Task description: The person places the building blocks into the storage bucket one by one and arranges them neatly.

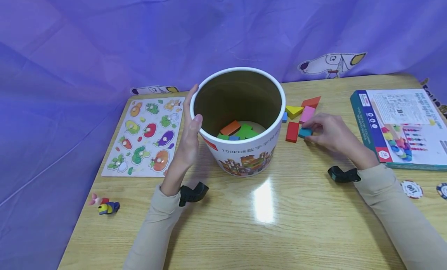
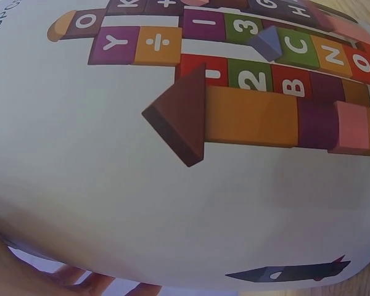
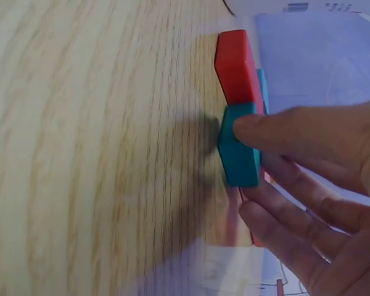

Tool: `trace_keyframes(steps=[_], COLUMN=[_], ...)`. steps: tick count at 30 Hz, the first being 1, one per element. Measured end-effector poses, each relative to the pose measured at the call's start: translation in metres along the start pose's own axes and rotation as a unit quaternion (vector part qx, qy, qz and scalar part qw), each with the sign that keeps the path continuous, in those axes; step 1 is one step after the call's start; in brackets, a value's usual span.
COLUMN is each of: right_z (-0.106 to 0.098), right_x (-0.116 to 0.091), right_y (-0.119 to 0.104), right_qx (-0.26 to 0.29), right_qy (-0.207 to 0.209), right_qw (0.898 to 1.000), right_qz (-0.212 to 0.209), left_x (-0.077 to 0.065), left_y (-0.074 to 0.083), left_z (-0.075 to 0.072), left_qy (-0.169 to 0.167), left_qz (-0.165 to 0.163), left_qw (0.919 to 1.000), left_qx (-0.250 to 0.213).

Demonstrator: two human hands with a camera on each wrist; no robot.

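Observation:
A tall white bucket [image 1: 244, 146] with printed letter blocks on its side stands upright on the table. My left hand [image 1: 188, 140] holds its left side near the rim, thumb at the edge and fingers along the outer wall. Several blocks lie inside, among them an orange block [image 1: 230, 128] and green blocks [image 1: 247, 131]. Right of the bucket, my right hand [image 1: 330, 132] pinches a teal block [image 3: 239, 148] between thumb and fingers, low at the tabletop. Beside it lies a red block [image 1: 292, 132]. Behind are a pink block [image 1: 307, 115] and a yellow triangular block [image 1: 294, 111].
A vegetable puzzle board [image 1: 143, 138] lies at the left, with small toy figures [image 1: 108, 208] in front of it. A flat game box [image 1: 405, 126] lies at the right, near round chips [image 1: 411, 189]. A purple cloth [image 1: 223, 33] hangs behind the table.

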State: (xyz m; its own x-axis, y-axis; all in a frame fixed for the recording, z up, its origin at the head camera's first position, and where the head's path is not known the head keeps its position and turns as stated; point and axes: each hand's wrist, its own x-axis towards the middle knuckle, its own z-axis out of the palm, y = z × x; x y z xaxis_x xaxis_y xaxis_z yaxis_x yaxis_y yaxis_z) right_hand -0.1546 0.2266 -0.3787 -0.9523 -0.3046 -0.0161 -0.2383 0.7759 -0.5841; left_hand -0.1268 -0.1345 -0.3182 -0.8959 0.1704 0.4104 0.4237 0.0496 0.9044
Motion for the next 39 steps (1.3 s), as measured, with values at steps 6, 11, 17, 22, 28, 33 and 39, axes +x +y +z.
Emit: trace_keyframes(steps=[6,11,17,22,28,33,39], right_z=[-0.003,-0.002,0.0,-0.001,-0.024,-0.057,-0.088], right_x=[-0.007,-0.011,-0.011,-0.012,-0.019,-0.027,-0.03], right_y=[0.001,0.002,0.002,0.0,-0.008,-0.026,-0.069], right_qx=[-0.009,-0.005,-0.021,-0.041,-0.033,-0.032,0.049], right_qy=[-0.021,-0.035,-0.044,-0.054,-0.001,0.108,0.201], right_qw=[1.0,0.999,0.998,0.996,0.997,0.984,0.948], right_qz=[-0.015,-0.027,-0.036,-0.055,-0.069,-0.136,-0.243], left_x=[0.0,0.0,0.0,0.0,0.0,0.0,0.0], left_y=[-0.001,-0.002,-0.002,-0.004,-0.004,-0.002,-0.002], left_z=[-0.001,0.0,0.001,0.0,-0.001,-0.001,0.0], left_qy=[0.005,-0.001,0.002,0.002,-0.001,0.003,0.0], left_qz=[-0.003,-0.002,0.0,0.005,0.004,0.002,0.006], left_qw=[0.9999,1.0,1.0,1.0,1.0,0.9999,1.0], left_qx=[0.012,0.004,-0.005,-0.003,0.004,0.01,0.004])
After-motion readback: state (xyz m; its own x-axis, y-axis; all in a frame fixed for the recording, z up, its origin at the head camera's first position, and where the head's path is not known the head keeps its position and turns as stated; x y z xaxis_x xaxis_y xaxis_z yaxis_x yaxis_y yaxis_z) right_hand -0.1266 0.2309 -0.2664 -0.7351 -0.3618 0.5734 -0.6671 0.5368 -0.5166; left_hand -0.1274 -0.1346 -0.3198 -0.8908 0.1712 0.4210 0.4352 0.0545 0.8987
